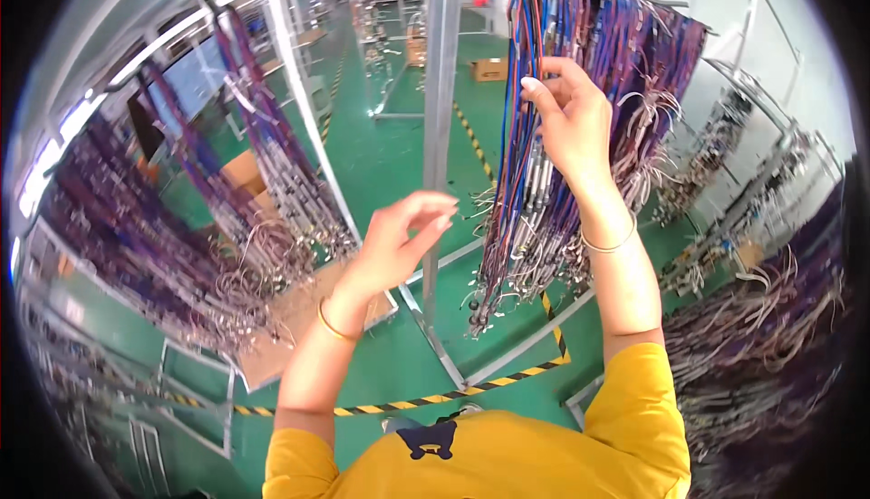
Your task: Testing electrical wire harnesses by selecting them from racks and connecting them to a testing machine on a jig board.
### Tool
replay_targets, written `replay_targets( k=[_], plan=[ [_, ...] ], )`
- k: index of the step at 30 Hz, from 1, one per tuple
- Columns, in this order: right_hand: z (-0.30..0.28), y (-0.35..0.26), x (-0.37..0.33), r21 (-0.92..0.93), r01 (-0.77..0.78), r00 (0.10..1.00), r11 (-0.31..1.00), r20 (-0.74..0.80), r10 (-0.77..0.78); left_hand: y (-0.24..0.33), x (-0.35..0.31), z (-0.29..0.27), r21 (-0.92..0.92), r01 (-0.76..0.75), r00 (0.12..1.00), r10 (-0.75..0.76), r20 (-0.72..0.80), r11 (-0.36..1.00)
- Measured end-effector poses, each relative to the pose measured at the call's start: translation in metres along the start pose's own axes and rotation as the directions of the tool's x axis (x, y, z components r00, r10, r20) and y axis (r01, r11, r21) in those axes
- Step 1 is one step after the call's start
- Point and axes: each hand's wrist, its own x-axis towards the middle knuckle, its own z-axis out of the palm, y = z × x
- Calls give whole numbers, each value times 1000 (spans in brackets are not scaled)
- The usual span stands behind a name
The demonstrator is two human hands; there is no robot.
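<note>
Long wire harnesses (518, 136) in blue, red and black hang from a rack's top bar in front of me, with pale connectors and loose ends at the bottom. My right hand (575, 118) is raised at their upper part, its thumb over the near strands and its fingers curled round them. How many strands lie in that grip cannot be made out. Lower and to the left, my left hand (399, 241) hovers beside the metal post (440, 91). Its thumb and fingers are bent but apart, with nothing visible between them.
More harnesses (263, 127) hang on a white frame (304, 100) at left, above a brown board (349, 304). Dark harness bundles (761, 336) crowd the right side. Yellow-black tape (426, 402) marks the green floor. A cardboard box (489, 69) stands farther back.
</note>
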Motion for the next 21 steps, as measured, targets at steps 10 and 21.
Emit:
replay_targets(
  k=[10,21],
  plan=[
    [-61,-71,74,695,-463,806,550,589,-65,137,15,16,172,-92,993,103,-60,981],
    [-96,-132,124,802,-435,733,409,580,-356,191,101,84,-316,-432,900,425,-93,845]
  ],
)
